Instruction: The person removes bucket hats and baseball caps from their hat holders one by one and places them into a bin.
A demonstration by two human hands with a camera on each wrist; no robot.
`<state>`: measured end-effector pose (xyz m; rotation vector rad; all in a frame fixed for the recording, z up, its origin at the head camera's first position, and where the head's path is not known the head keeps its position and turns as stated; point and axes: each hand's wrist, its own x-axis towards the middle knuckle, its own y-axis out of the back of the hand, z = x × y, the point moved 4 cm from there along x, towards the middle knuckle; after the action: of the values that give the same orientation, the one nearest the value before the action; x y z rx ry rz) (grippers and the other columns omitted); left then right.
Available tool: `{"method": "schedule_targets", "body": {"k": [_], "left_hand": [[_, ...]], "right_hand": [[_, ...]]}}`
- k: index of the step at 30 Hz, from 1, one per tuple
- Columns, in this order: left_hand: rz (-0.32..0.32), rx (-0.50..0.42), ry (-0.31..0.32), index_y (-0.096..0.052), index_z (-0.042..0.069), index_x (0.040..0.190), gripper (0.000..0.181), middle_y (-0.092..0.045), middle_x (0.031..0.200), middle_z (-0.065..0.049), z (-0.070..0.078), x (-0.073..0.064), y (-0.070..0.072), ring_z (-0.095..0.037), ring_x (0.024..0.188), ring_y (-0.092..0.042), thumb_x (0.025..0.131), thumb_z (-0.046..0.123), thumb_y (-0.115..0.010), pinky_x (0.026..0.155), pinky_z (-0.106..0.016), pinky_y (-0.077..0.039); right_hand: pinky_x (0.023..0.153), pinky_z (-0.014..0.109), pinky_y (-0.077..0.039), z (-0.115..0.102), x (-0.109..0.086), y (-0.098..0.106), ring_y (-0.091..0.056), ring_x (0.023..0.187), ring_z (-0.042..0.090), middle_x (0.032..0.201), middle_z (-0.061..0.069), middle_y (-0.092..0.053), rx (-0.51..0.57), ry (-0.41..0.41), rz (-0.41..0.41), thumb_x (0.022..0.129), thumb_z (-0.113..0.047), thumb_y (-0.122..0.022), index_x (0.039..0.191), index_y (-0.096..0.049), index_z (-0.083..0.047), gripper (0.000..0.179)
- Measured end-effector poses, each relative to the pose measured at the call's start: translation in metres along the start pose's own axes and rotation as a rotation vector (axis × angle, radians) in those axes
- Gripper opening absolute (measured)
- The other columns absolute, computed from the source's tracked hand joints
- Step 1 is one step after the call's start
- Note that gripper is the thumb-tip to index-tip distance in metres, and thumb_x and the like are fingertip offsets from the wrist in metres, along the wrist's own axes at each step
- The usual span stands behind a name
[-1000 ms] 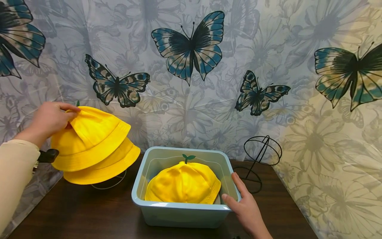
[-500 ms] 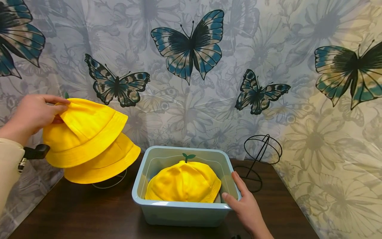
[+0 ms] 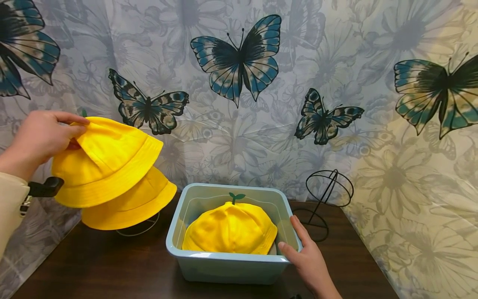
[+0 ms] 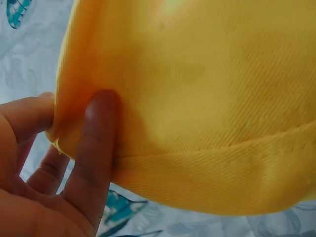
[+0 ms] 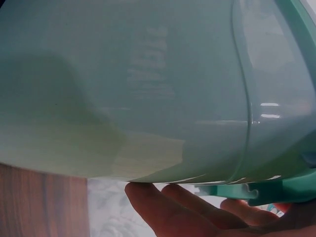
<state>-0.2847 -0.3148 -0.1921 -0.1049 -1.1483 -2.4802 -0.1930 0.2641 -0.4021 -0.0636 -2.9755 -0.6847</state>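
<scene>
My left hand [image 3: 45, 135] pinches the crown of a yellow bucket hat [image 3: 112, 160], close to its small green sprout. In the left wrist view, the yellow cloth [image 4: 197, 98] fills most of the picture beside the fingers. Below and partly behind this hat, a second yellow hat [image 3: 147, 197] sits on a pale wire stand [image 3: 143, 229]. My right hand [image 3: 311, 259] grips the right rim of a light blue-green plastic bin [image 3: 231, 268], thumb inside and fingers outside. Inside the bin lies another yellow hat [image 3: 229, 232] with its sprout upright.
A black wire hat stand [image 3: 317, 211] is on the dark wooden table [image 3: 112, 265], behind and right of the bin. Butterfly-patterned cloth [image 3: 239, 145] hangs along the back and sides.
My left hand has moved up and left with its hat, so more of the hat underneath shows. The right hand and bin stay in place.
</scene>
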Motion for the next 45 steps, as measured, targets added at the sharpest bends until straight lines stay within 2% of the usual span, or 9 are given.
{"method": "schedule_targets", "body": {"k": [2, 6, 11, 17, 24, 32, 45], "left_hand": [[-0.003, -0.003, -0.003, -0.049, -0.003, 0.144, 0.045, -0.038, 0.138, -0.036, 0.004, -0.001, 0.000, -0.051, 0.106, -0.054, 0.108, 0.024, -0.042, 0.087, -0.058, -0.048], [-0.020, -0.004, -0.020, -0.050, -0.001, 0.144, 0.046, -0.041, 0.138, -0.035, 0.014, 0.001, 0.000, -0.050, 0.106, -0.057, 0.107, 0.027, -0.045, 0.077, -0.051, -0.055], [-0.055, -0.027, -0.049, -0.051, 0.001, 0.144, 0.046, -0.043, 0.137, -0.034, 0.031, -0.005, -0.002, -0.049, 0.106, -0.058, 0.106, 0.027, -0.049, 0.073, -0.048, -0.057], [-0.107, -0.043, -0.107, -0.056, 0.003, 0.141, 0.045, -0.048, 0.133, -0.032, 0.050, -0.011, -0.008, -0.038, 0.092, -0.067, 0.103, 0.027, -0.056, 0.067, -0.042, -0.059], [-0.110, -0.060, -0.114, -0.057, 0.007, 0.142, 0.047, -0.051, 0.130, -0.029, 0.068, -0.020, -0.009, -0.027, 0.083, -0.070, 0.101, 0.032, -0.058, 0.068, -0.040, -0.059], [-0.138, -0.119, -0.164, -0.058, 0.008, 0.140, 0.047, -0.047, 0.134, -0.028, 0.086, -0.033, -0.014, -0.024, 0.082, -0.070, 0.100, 0.031, -0.061, 0.066, -0.035, -0.059], [-0.161, -0.149, -0.228, -0.061, 0.011, 0.139, 0.045, -0.047, 0.139, -0.024, 0.113, -0.045, -0.013, -0.018, 0.081, -0.071, 0.099, 0.033, -0.063, 0.067, -0.030, -0.058]], "right_hand": [[0.109, 0.068, -0.017, 0.000, 0.000, 0.000, -0.010, 0.148, 0.037, 0.164, 0.009, -0.014, 0.002, -0.007, -0.003, 0.092, -0.033, -0.073, 0.159, -0.026, -0.013, 0.084], [0.109, 0.069, -0.018, 0.000, -0.001, 0.000, -0.010, 0.148, 0.037, 0.164, 0.009, -0.014, 0.000, -0.017, -0.004, 0.092, -0.035, -0.073, 0.159, -0.026, -0.013, 0.085], [0.109, 0.069, -0.018, -0.001, -0.002, 0.000, -0.011, 0.148, 0.037, 0.164, 0.008, -0.015, -0.004, -0.017, -0.002, 0.091, -0.037, -0.072, 0.159, -0.026, -0.013, 0.085], [0.108, 0.069, -0.018, 0.000, -0.002, 0.000, -0.011, 0.148, 0.038, 0.164, 0.010, -0.015, -0.008, -0.006, -0.001, 0.092, -0.034, -0.072, 0.159, -0.026, -0.013, 0.084], [0.109, 0.069, -0.018, 0.000, -0.002, 0.000, -0.011, 0.148, 0.038, 0.164, 0.010, -0.015, 0.001, 0.005, 0.002, 0.092, -0.033, -0.072, 0.159, -0.027, -0.012, 0.084], [0.109, 0.068, -0.017, 0.000, -0.002, 0.000, -0.012, 0.148, 0.036, 0.164, 0.009, -0.016, 0.015, 0.016, 0.006, 0.092, -0.032, -0.073, 0.158, -0.028, -0.012, 0.083], [0.109, 0.068, -0.018, -0.002, -0.002, 0.000, -0.012, 0.148, 0.035, 0.164, 0.007, -0.017, -0.018, 0.025, 0.005, 0.093, -0.037, -0.071, 0.158, -0.028, -0.013, 0.082]]}}
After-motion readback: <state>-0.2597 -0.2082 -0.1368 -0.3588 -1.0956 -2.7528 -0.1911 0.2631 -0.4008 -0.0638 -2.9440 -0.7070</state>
